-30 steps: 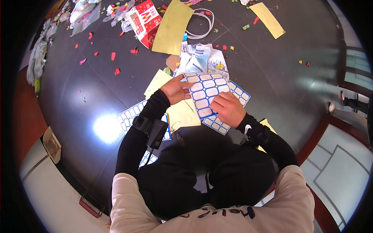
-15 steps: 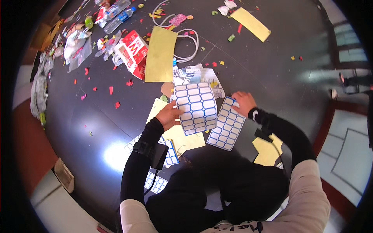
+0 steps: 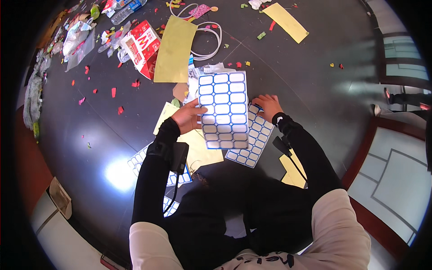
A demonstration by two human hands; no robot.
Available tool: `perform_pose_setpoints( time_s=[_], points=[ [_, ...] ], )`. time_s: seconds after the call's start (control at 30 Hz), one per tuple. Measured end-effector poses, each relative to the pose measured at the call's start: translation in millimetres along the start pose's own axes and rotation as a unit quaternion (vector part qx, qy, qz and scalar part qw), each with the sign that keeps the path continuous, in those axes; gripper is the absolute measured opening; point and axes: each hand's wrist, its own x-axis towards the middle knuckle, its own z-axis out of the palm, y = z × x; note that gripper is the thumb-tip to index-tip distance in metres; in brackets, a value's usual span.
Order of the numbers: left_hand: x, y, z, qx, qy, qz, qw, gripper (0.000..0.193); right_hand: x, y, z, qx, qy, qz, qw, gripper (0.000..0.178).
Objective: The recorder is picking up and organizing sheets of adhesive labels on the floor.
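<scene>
A white sheet of blue-bordered sticker labels (image 3: 223, 105) is raised before me, its lower part bent. My left hand (image 3: 188, 118) is closed on its left edge, thumb in front. A second label sheet (image 3: 253, 143) lies tilted partly behind it. At that sheet's upper end, my right hand (image 3: 269, 108) has its fingers curled on the edge; the fingertips are partly hidden. More label sheets (image 3: 140, 159) lie under and beside my left forearm. Yellow card (image 3: 204, 148) is beneath the raised sheet, and crumpled printed paper (image 3: 192, 87) shows just beyond it.
Farther off on the dark floor are a large yellow sheet (image 3: 175, 51), a red-and-white carton (image 3: 143, 47), a coiled white cable (image 3: 212, 47) and another yellow strip (image 3: 286, 22). Plastic bottles and bags (image 3: 77, 38) pile up at the far left. Another person's legs (image 3: 407, 99) show at the right.
The raised label sheet has tipped more upright and looks flatter, still in my left hand. My right hand stays at the second sheet's top edge. The whole view has shifted slightly.
</scene>
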Motion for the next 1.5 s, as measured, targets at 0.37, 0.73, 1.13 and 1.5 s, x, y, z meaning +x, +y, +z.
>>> perform_pose_setpoints(
  time_s=[0.37, 0.73, 1.13, 1.5],
  points=[
    [-7.1, -17.3, -3.5, -0.009, 0.027, -0.009, 1.000, 0.030, 0.5, -3.3, 14.1, 0.033, -0.005, 0.053, 0.998, 0.027],
    [-5.5, -14.9, -10.1, 0.039, 0.096, -0.025, 0.994, 0.025, 19.1, 8.8, 10.0, 0.194, -0.095, -0.024, 0.976, 0.032],
    [0.9, -17.6, -12.8, 0.075, 0.099, -0.022, 0.992, 0.022, 53.1, -41.6, -85.2, 0.269, -0.431, -0.118, 0.853, 0.024],
    [10.0, -26.4, 4.5, 0.038, 0.017, -0.021, 0.999, 0.030, 69.1, -76.4, -77.1, 0.364, -0.058, -0.098, 0.925, 0.019]
  ],
)
